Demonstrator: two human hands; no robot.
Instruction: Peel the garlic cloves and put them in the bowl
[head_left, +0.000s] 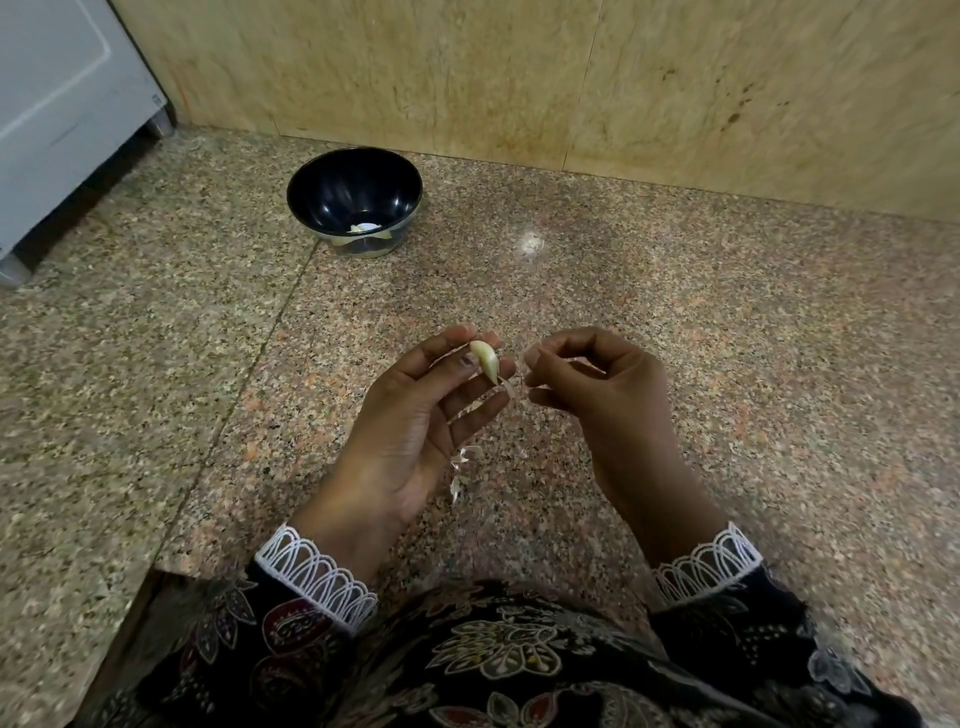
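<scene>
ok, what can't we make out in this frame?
Head view only:
- Count of peeled cloves in the dark round bowl: too small, near wall hides part.
- Whether the right hand pinches a skin strip: fingers curl over it, blurred.
- Far side of the pale garlic clove: left hand fingers cover it.
- White appliance: cut by frame edge.

Bowl (354, 200) on bench (675, 338) near rear wall (519, 78), cloves inside, hands in front, garlic clove (485, 359) in left hand (415, 415), cabinet (62, 114) far left.
</scene>
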